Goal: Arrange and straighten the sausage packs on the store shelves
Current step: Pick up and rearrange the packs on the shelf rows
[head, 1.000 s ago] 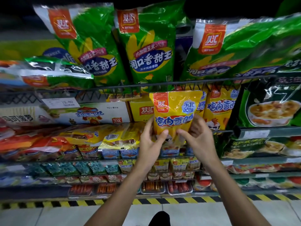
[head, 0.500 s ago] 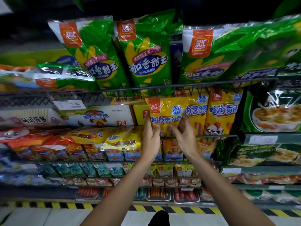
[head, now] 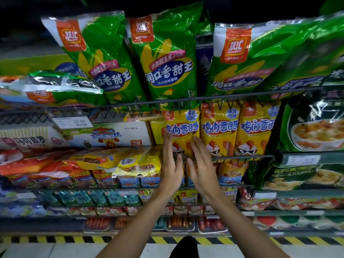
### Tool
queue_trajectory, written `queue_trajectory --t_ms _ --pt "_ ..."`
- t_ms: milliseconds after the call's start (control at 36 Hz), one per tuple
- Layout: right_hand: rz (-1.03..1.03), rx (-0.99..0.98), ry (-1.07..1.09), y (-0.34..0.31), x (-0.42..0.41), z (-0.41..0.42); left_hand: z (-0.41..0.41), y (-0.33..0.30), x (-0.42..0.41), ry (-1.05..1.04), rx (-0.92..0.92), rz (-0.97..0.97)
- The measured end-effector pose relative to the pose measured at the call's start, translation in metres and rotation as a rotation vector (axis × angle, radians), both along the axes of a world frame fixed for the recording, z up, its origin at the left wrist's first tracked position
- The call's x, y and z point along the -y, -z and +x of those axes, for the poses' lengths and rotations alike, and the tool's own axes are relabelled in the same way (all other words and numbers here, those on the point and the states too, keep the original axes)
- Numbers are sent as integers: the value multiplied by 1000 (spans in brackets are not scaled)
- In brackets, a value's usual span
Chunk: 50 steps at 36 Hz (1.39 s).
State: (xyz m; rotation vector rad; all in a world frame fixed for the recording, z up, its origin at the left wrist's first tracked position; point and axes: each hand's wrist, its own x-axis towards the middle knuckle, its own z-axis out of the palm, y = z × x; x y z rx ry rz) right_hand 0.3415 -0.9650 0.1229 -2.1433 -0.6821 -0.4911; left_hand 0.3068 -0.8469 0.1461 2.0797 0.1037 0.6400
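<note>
Yellow chicken sausage pack stands upright on the middle wire shelf, long axis vertical, logo end up, leftmost of three alike. Left hand and right hand, fingers straight, flank its lower half, grasping nothing; fingertip contact unclear.

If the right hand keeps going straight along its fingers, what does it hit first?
Most likely the leftmost yellow chicken sausage pack standing on the shelf: the right hand, fingers straight and pointing up and forward, lies right in front of its lower part. Depth is unclear, so I cannot tell whether the fingertips touch it already.
</note>
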Motion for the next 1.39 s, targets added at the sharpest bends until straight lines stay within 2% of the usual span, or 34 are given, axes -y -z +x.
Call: queue_trajectory --t_ms 111,222,417,528,639,722,806,889,1111,1250,1389 --pt "-20 -48 11 0 -5 2 8 7 -3 16 -13 42" --pt "30 -140 78 -4 -7 -4 14 11 -4 -24 -40 -23" --pt "-34 -226 143 -3 -13 -5 17 10 -3 -26 -143 -62" --pt "-77 -106 203 2 -20 -12 16 13 -7 17 -164 30" --pt "-77 -108 155 8 -22 -14 15 14 -9 41 -194 53" --pt "-85 -84 144 8 -18 -12 10 11 -9 55 -138 30" --pt "-98 -51 124 6 -12 -10 4 12 -11 136 -72 86" --pt "-183 21 90 8 -7 -4 6 13 -13 126 -107 180" --pt "-389 67 72 18 4 7 8 4 -5 23 -258 387" --pt "-373 46 54 19 6 6 5 3 -5 59 -232 365" --pt "-253 3 -47 19 12 3 -21 16 -13 156 -162 276"
